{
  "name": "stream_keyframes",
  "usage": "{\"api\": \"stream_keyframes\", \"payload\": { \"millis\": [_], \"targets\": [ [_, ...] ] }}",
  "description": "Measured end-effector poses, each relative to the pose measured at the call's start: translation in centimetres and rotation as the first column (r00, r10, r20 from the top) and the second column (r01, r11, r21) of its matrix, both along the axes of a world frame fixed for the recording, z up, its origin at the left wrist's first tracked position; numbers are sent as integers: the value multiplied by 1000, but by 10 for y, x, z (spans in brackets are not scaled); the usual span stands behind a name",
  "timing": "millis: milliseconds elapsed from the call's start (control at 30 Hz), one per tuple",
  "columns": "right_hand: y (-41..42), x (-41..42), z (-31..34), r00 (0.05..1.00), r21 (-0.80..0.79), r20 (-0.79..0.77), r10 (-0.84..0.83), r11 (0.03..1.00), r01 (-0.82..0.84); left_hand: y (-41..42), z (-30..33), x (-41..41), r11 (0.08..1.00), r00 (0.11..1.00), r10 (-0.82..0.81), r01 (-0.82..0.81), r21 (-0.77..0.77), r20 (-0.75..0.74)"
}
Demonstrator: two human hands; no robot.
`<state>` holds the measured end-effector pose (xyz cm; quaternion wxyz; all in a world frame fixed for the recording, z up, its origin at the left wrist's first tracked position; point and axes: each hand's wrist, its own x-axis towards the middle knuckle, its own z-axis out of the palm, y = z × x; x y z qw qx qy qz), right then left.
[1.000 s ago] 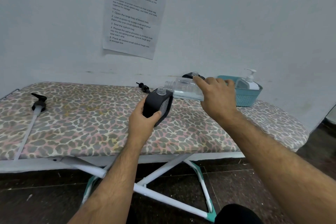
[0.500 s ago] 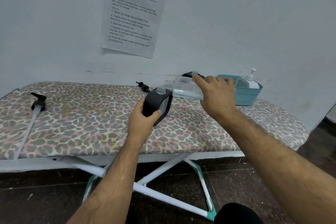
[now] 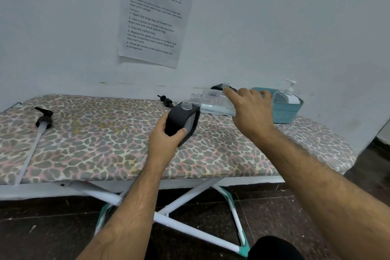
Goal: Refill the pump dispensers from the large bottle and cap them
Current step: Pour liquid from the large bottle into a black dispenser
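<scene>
Little has changed since half a second ago: the right hand [image 3: 252, 112] still grips the clear bottle [image 3: 215, 103] on its side, partly filled, mouth over the open neck of the black dispenser [image 3: 183, 121]. The left hand [image 3: 166, 143] clasps that dispenser, tilted on the board [image 3: 95, 143]. A white dispenser [image 3: 288, 96] stands in the teal basket [image 3: 285, 113].
</scene>
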<state>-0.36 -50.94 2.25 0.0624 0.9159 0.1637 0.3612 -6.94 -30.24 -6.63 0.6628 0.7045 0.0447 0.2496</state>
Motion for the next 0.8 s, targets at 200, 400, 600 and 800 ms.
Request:
{"api": "stream_keyframes", "payload": {
  "millis": [200,400,600,800],
  "targets": [
    [1,0,0,1000,-1,-4,-3,1000,3,0,0,0,1000,1000,-1,1,4,-4],
    [0,-3,1,1000,5,-7,1,1000,-1,0,-1,1,1000,1000,4,-4,6,-7],
    [1,-4,2,1000,5,-18,-3,1000,3,0,-1,1,1000,1000,0,0,2,-5],
    [1,-4,1,1000,10,-13,0,1000,0,0,-1,1,1000,1000,-1,1,4,-2]
  ]
}}
